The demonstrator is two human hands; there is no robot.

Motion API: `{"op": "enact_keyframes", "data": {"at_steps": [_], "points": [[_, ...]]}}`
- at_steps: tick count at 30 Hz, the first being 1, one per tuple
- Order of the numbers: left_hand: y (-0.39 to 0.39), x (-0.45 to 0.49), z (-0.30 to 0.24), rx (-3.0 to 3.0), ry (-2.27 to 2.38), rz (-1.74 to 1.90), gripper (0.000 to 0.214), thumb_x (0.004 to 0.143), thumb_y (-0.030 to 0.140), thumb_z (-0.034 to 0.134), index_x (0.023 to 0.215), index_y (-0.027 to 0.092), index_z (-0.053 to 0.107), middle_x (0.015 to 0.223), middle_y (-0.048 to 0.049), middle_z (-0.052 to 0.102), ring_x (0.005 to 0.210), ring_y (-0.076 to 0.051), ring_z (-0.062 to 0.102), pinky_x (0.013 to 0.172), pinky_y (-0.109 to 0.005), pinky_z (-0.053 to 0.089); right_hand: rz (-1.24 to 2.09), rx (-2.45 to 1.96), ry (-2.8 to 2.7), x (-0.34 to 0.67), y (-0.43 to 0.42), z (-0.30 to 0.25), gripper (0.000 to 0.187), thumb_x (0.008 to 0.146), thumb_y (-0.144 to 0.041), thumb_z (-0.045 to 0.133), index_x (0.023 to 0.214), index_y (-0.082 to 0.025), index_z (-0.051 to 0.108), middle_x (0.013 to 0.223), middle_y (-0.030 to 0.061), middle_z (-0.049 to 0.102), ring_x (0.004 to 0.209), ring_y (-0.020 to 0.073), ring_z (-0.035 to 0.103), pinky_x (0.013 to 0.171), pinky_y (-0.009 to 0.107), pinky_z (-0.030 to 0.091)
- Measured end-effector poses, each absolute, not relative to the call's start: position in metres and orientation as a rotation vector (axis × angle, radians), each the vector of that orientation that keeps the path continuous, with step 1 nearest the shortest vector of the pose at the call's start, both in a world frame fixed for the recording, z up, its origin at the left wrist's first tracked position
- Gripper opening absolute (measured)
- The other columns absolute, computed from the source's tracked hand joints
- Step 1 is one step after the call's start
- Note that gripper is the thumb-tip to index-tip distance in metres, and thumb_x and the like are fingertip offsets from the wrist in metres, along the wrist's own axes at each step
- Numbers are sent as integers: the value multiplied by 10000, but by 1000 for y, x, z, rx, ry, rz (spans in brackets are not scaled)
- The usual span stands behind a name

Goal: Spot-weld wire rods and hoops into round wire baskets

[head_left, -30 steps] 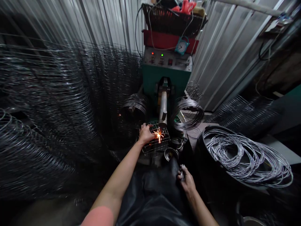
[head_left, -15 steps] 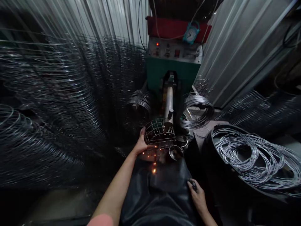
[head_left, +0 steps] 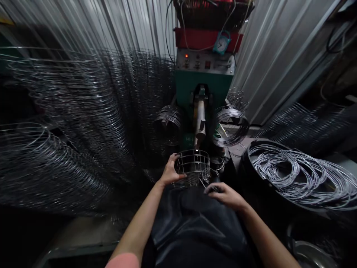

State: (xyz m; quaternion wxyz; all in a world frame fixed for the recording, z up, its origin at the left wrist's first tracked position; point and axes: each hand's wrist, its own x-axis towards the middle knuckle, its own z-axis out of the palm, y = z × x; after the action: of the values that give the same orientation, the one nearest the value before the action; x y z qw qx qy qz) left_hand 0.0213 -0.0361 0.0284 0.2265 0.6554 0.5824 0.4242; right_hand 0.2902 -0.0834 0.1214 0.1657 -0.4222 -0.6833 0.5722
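Note:
My left hand (head_left: 170, 172) is closed on the left side of a round wire basket (head_left: 195, 163), fingers at the upper rim and thumb low on the near side. The basket sits just below the tip of a metal arm (head_left: 200, 119) on a green welding machine (head_left: 186, 85). My right hand (head_left: 223, 194) is closed around a small dark tool (head_left: 215, 188), mostly hidden by the fingers. A thin bright metal piece (head_left: 202, 182) reaches from it toward the basket's lower right. Two small round metal cups or rings (head_left: 216, 163) lie behind that hand.
Tall stacks of wire rings (head_left: 92, 96) crowd the left. Wire coils hang at both sides of the machine, one a right coil (head_left: 231, 126). A black tub (head_left: 247, 163) with loose wire rings (head_left: 304, 175) stands at right. A blue clock (head_left: 222, 42) hangs above.
The basket has tilted and come down, away from the metal arm's tip. My right hand has moved up from my lap to the basket's lower right. The sparks are gone.

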Motion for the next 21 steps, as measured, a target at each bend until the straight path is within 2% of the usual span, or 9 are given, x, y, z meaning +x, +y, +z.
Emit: {"op": "enact_keyframes", "data": {"at_steps": [2, 4, 8, 10, 14, 17, 19, 21], "points": [[-51, 32, 47, 1998, 1647, 974, 926, 439, 358, 836, 1255, 168, 442, 1432, -164, 320, 1348, -365, 264, 1107, -511, 250, 1686, -1180, -1997, 272, -71, 134, 192, 713, -203, 558, 835, -152, 697, 709, -6, 634, 643, 112, 536, 626, 215, 414], [-60, 44, 64, 2129, 1702, 802, 925, 445, 366, 829, 1260, 154, 447, 1442, -185, 304, 1353, -382, 242, 1113, -532, 221, 1567, -1237, -2086, 256, -58, 132, 186, 719, -153, 546, 829, -147, 696, 701, -10, 636, 635, 109, 536, 620, 209, 402], [-64, 57, 86, 2254, 1773, 703, 909, 459, 375, 814, 1257, 129, 456, 1420, -217, 328, 1331, -392, 282, 1103, -530, 232, 902, -1447, -2328, 238, -41, 110, 113, 757, -126, 569, 727, -141, 677, 696, 20, 644, 682, 144, 567, 641, 226, 390], [-63, 58, 91, 2268, 1784, 707, 892, 467, 383, 806, 1251, 137, 458, 1411, -210, 344, 1323, -388, 298, 1094, -523, 253, 664, -1449, -2373, 236, -40, 102, 107, 791, -156, 581, 736, -146, 672, 745, 46, 660, 727, 163, 588, 660, 236, 399], [-58, 55, 91, 2261, 1777, 684, 878, 481, 405, 794, 1249, 151, 454, 1408, -191, 350, 1324, -371, 299, 1088, -504, 269, 657, -1205, -2443, 244, -43, 99, 106, 818, -177, 593, 868, -167, 686, 861, 62, 680, 814, 163, 621, 721, 236, 438], [-53, 54, 87, 2225, 1761, 675, 868, 489, 426, 787, 1247, 158, 459, 1401, -181, 359, 1321, -355, 310, 1078, -484, 295, 683, -1059, -2511, 252, -41, 98, 248, 777, -194, 652, 1024, -185, 665, 967, 72, 674, 908, 182, 621, 783, 262, 457], [-49, 54, 84, 2200, 1752, 670, 858, 489, 423, 785, 1244, 169, 465, 1398, -169, 363, 1320, -348, 314, 1073, -470, 309, 649, -1059, -2532, 255, -37, 95, 293, 763, -176, 660, 1056, -183, 654, 984, 80, 670, 925, 196, 620, 793, 278, 463], [-43, 54, 82, 2186, 1752, 668, 850, 485, 412, 786, 1240, 184, 469, 1399, -153, 367, 1318, -342, 320, 1072, -461, 314, 621, -1070, -2534, 255, -32, 90, 254, 773, -147, 637, 1023, -180, 661, 958, 78, 673, 902, 196, 625, 777, 277, 467]]}}
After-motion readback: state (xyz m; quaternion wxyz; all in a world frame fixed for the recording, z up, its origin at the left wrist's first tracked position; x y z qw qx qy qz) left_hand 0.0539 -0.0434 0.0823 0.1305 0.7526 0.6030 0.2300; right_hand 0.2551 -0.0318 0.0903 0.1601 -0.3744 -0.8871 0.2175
